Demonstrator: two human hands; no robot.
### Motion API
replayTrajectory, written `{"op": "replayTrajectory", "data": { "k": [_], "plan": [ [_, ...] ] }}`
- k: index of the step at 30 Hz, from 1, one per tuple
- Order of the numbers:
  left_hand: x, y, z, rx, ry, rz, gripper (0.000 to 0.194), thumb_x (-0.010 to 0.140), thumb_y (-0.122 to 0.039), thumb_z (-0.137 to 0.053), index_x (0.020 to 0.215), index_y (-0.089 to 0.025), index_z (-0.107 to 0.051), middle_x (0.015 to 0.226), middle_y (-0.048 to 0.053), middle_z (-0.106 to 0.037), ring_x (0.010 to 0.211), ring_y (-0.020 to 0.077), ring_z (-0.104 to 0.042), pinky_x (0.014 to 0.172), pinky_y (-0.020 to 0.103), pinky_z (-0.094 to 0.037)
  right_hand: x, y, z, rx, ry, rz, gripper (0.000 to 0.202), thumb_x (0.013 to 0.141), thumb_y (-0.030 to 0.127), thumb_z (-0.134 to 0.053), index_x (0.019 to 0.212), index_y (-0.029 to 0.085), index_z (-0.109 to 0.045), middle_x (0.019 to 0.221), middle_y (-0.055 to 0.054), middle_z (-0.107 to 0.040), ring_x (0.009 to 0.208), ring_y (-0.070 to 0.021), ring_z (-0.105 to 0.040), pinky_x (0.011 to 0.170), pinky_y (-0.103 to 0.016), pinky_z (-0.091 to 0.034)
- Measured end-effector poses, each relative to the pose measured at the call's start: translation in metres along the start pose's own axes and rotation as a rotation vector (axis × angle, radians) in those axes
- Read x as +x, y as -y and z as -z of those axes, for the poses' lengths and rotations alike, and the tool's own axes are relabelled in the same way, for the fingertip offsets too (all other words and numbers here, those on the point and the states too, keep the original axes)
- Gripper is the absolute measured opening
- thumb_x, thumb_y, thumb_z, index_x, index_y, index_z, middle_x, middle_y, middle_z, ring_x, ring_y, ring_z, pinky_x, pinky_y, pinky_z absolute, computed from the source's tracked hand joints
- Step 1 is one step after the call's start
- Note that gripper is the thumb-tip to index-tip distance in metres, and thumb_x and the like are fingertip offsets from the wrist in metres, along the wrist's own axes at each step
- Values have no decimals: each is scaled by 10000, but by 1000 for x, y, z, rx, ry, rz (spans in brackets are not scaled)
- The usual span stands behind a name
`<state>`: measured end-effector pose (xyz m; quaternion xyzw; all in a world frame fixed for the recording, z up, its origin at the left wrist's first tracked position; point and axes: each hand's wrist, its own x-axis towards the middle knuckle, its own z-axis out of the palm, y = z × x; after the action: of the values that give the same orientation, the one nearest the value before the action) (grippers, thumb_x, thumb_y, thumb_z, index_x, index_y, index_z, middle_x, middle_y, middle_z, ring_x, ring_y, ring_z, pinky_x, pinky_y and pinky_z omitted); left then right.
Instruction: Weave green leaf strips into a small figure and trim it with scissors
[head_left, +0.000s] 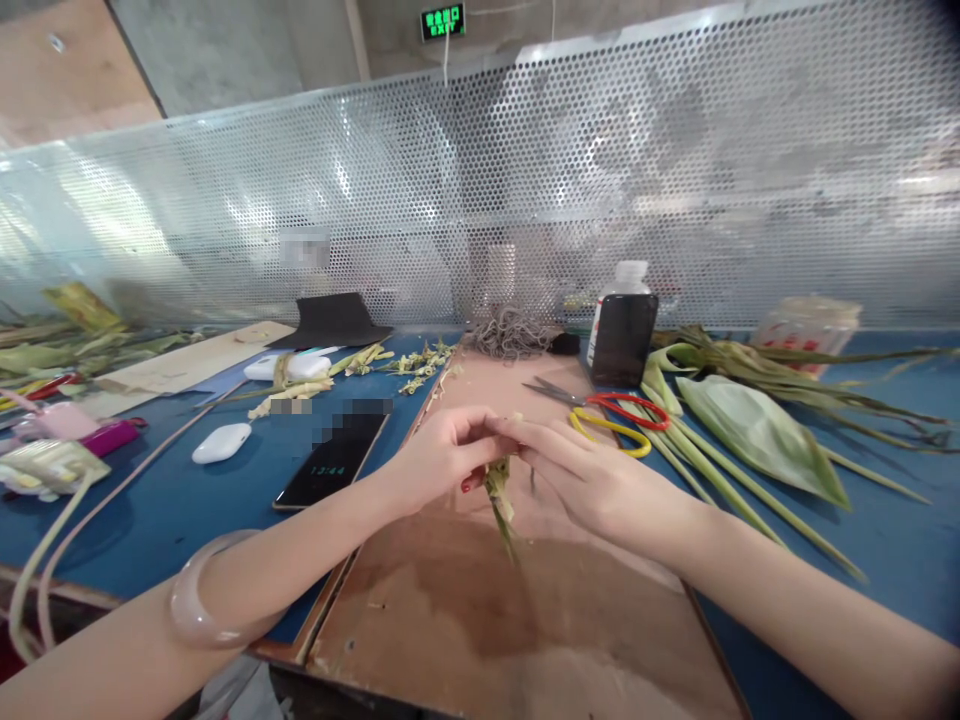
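Observation:
Above the middle of the wooden board [450, 610], my left hand [446, 450] and my right hand [581, 470] meet at the fingertips. Both are closed on a small bundle of yellow-green leaf strips [497, 490], whose thin green end hangs downward. Its top is mostly hidden by my fingers. Just beyond my right hand lie scissors [626, 408] with one red and one yellow handle loop. Green leaf stalks [720, 465] and a broad pale leaf [761, 430] rest to the right of them.
A phone [330, 460] and a white earbud case [222, 443] lie left. Behind are leaf scraps [427, 362], grey cord [510, 333], and a dark phone [624, 340] leaning on a bottle [631, 272]. A plastic jar [810, 330] stands right, before a perforated metal screen [420, 200].

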<state>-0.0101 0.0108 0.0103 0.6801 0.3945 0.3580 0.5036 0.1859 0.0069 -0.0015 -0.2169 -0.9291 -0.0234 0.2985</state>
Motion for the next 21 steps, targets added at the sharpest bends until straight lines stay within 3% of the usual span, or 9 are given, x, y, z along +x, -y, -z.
{"op": "replayTrajectory", "data": {
  "k": [4, 13, 21],
  "plan": [
    [-1, 0, 0, 1, 14, 18, 181, 799, -307, -619, 819, -127, -604, 605, -34, -509, 423, 32, -385, 419, 181, -305, -1, 2, 3, 34, 67, -142, 483, 857, 93, -323, 1333, 122, -396, 1247, -138, -577, 979, -219, -647, 772, -365, -568],
    [-2, -6, -2, 64, 59, 43, 126, 771, -245, -640, 765, -133, -583, 585, -61, -464, 441, 29, -378, 450, 184, -294, -2, 3, -1, -24, 5, -48, 418, 873, 89, -312, 1263, 35, -452, 1268, -223, -545, 1094, -277, -595, 804, -419, -556],
    [-1, -7, -3, 7, 84, 102, 143, 746, -263, -670, 784, -133, -621, 604, -46, -477, 456, 49, -395, 439, 192, -295, -4, -1, -3, -25, -56, 6, 426, 867, 66, -317, 1271, 100, -446, 1254, -199, -563, 1105, -250, -592, 808, -399, -561]
  ]
}}
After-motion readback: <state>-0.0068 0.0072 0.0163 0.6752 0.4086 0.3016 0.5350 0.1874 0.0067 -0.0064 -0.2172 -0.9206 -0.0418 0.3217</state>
